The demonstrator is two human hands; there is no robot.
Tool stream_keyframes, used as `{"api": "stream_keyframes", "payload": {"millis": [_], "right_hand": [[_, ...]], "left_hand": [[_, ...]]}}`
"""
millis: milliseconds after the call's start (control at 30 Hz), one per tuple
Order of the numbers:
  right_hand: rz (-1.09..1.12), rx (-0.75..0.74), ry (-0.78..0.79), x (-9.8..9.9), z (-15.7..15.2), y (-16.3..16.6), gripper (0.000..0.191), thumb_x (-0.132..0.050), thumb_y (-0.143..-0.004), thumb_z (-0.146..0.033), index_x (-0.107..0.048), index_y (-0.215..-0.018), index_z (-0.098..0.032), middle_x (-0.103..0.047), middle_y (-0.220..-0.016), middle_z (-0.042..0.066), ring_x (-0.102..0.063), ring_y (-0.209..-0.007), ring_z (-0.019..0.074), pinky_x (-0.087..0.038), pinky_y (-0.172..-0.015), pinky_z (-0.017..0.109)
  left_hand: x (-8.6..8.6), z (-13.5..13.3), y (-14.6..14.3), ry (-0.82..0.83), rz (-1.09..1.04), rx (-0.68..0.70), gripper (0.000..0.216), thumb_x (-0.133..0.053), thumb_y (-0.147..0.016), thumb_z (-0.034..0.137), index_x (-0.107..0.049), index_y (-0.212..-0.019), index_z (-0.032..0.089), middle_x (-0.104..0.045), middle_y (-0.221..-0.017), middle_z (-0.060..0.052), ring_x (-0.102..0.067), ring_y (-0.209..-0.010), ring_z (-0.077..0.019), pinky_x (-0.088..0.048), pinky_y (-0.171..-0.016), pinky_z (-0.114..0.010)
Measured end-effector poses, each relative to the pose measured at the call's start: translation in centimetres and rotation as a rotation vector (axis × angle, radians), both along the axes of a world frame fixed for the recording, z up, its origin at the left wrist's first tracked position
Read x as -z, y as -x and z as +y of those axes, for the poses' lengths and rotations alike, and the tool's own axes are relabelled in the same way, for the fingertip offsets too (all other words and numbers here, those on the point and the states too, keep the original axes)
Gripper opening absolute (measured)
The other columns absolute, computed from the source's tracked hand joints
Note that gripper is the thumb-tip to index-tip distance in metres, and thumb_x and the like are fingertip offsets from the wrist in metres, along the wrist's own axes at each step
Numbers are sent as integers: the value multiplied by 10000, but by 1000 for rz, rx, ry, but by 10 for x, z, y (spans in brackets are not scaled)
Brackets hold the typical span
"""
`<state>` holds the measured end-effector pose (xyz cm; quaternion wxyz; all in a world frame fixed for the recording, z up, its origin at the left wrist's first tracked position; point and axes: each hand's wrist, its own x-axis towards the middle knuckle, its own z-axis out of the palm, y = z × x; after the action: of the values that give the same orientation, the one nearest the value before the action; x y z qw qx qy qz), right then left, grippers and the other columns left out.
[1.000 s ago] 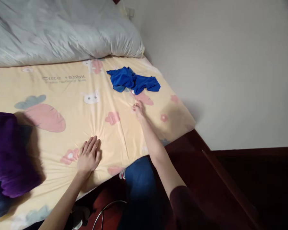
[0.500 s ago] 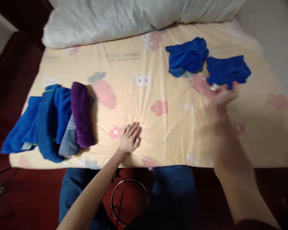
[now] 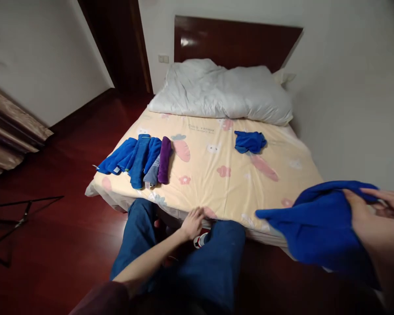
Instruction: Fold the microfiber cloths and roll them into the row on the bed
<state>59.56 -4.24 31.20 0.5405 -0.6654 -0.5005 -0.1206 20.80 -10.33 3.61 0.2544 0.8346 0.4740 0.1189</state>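
Right hand [image 3: 372, 214] lifting blue towel [image 3: 318, 227] off bed.
Fingers clenched on towel; left hand [image 3: 193, 222] flat, fingers loosely spread, at the bed sheet [image 3: 216, 179] edge.

blue towel [image 3: 318, 227], yellow carrot-print sheet [image 3: 216, 175], purple towel [image 3: 164, 159]

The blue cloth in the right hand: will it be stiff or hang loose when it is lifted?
Probably floppy: the blue cloth sags and folds beside the right hand. Likely light, since one hand holds it up alone. It seems soft and not slippery, though the weave is too blurred to tell.
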Motion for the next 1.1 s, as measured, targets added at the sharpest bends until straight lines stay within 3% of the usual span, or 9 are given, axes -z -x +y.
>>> {"api": "stream_keyframes", "payload": {"millis": [100,200,333,467,633,733,900,1000,1100], "right_hand": [[116,-119,-88,-16,-13,34,640,-732,-690,-780,-778,-1018,-233,-697,-831,227,-631,-644,186,-441,-622,457],[195,-171,-93,-28,-12,60,727,-675,-665,-850,-742,-1028,-224,-684,-805,207,-620,-617,171,-442,-594,421],[217,-268,103,-15,-29,127,712,-628,-655,-888,-706,-904,-225,-545,-590,51,-440,-471,139,-343,-470,335],[348,-688,502,45,-99,241,506,-690,-739,-744,-686,-848,-250,-478,-558,-3,-418,-490,162,-341,-450,310],[794,-1049,834,111,-193,346,522,-721,-752,-713,-619,-887,-219,-431,-522,-59,-320,-441,84,-269,-442,236],[941,-1072,860,117,-220,359,546,-795,-701,-683,-608,-857,-194,-445,-516,-72,-305,-446,58,-246,-451,214],[1028,-1091,936,117,-239,342,554,-907,-593,-587,-607,-806,-173,-457,-508,-91,-298,-455,41,-220,-457,195],[986,-1039,872,115,-244,343,558,-953,-535,-488,-575,-813,-185,-504,-566,-87,-368,-504,57,-259,-480,189],[852,-985,847,106,-242,350,537,-944,-547,-347,-565,-898,-202,-527,-575,-102,-397,-509,68,-261,-485,188]], "left_hand": [[15,-118,48,191,-164,-4,431,-515,-851,225,-639,-1264,214,-481,-1526,-131,-483,-1391,-291,-436,-1144,-452],[16,-174,99,362,-323,-290,338,-420,-925,284,-700,-1109,232,-678,-1235,-120,-651,-1174,-264,-521,-1046,-423],[-33,-159,128,315,-582,-541,365,-441,-963,420,-671,-1137,196,-711,-1141,-126,-672,-1096,-266,-531,-1015,-447],[-91,-146,120,184,-782,-481,499,-571,-936,466,-570,-1362,207,-628,-1343,-147,-617,-1223,-275,-525,-1039,-466],[-113,-172,114,-120,-789,-400,413,-648,-912,413,-645,-1273,213,-645,-1318,-152,-617,-1238,-297,-518,-1071,-479],[-116,-186,124,-165,-745,-337,270,-616,-933,370,-692,-1146,222,-719,-1106,-119,-703,-1042,-266,-606,-935,-419],[-137,-185,143,-230,-645,-129,396,-625,-918,273,-637,-1307,349,-679,-1219,-99,-675,-1135,-282,-600,-965,-448],[-155,-172,148,-139,-510,107,433,-582,-938,236,-624,-1353,353,-663,-1241,-111,-662,-1159,-270,-593,-968,-400],[-174,-158,155,-82,-418,156,417,-536,-955,242,-626,-1355,316,-679,-1145,-119,-690,-1059,-258,-609,-883,-358]]}}
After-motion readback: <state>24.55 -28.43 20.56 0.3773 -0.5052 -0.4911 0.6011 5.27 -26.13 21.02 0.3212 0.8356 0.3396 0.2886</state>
